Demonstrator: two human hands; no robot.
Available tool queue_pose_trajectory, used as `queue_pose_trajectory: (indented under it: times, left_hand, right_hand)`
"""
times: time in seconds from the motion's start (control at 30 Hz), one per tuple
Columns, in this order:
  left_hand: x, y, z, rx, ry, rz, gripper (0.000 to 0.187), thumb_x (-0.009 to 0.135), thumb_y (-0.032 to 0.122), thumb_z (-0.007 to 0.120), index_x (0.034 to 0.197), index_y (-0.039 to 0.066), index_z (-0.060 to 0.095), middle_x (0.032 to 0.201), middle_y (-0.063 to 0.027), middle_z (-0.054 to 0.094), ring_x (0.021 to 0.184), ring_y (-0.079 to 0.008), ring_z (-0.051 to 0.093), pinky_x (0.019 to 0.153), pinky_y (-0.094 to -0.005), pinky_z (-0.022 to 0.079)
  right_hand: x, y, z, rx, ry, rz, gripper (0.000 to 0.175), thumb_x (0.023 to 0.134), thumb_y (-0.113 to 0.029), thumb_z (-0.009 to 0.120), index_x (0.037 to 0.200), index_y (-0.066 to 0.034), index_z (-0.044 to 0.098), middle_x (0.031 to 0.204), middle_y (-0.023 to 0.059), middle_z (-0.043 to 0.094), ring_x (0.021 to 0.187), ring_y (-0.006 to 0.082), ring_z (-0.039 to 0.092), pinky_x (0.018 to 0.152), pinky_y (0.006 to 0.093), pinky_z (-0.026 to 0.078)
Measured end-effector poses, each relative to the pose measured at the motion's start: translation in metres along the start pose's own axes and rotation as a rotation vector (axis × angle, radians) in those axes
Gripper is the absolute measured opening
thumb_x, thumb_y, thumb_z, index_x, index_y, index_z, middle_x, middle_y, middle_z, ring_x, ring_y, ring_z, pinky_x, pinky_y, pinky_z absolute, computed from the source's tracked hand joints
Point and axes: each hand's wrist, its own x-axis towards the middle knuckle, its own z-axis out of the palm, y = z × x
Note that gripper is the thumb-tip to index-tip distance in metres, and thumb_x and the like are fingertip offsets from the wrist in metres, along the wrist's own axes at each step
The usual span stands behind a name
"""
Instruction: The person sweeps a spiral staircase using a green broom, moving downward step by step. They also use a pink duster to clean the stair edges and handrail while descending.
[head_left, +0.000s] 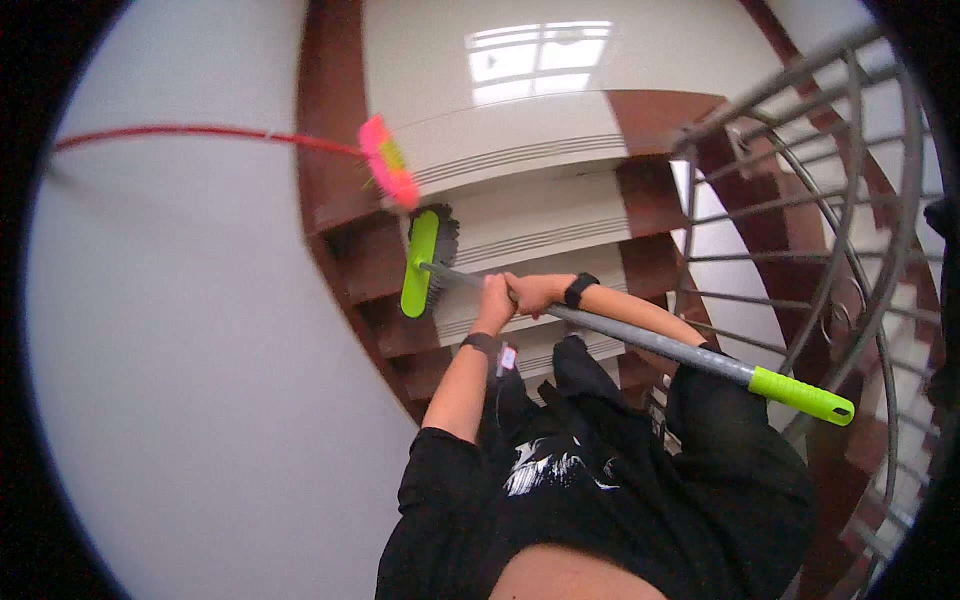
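A push broom with a lime-green head (421, 264) slants across the stairs before me. Its dark bristles (448, 236) lie against the steps at the left side. Both my hands grip its grey pole (645, 335) in the lower part, near the head. My left hand (496, 303) is closed around the pole, and my right hand (534, 292) holds it right beside the left. From there the pole runs past my right arm to a green end grip (802, 395). Each of my wrists wears a dark band.
A second broom with a pink and yellow head (387, 161) and a red handle (202, 130) leans by the white wall (187, 337). Pale steps (540, 206) with dark red borders rise to a shiny landing (427, 60). A metal railing (840, 187) curves along the right.
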Motion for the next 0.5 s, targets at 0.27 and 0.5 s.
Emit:
queue_pose_trajectory:
  times: [0.27,0.5]
  left_hand:
    - [0.041,0.16,0.12,0.052,-0.42,0.198,0.025,0.064,0.008,0.066,0.088,0.004,0.064,0.089,-0.0168,0.061,0.092,-0.0381,0.051,0.082,-0.0455,0.044]
    - [0.115,0.287,0.235,0.182,-0.688,0.493,0.019,0.064,0.012,0.068,0.082,0.005,0.065,0.086,-0.0148,0.062,0.092,-0.0337,0.053,0.076,-0.0443,0.049]
  right_hand:
    - [-0.156,0.158,0.004,0.445,0.247,0.006,0.077,0.072,-0.009,0.058,0.136,-0.0022,0.015,0.083,0.0201,0.06,0.062,0.0242,0.062,0.055,0.0361,0.051]
    - [-0.26,0.279,-0.016,0.725,0.576,0.17,0.058,0.072,-0.005,0.056,0.125,-0.0035,0.032,0.075,0.0149,0.06,0.061,0.023,0.062,0.056,0.0351,0.05]
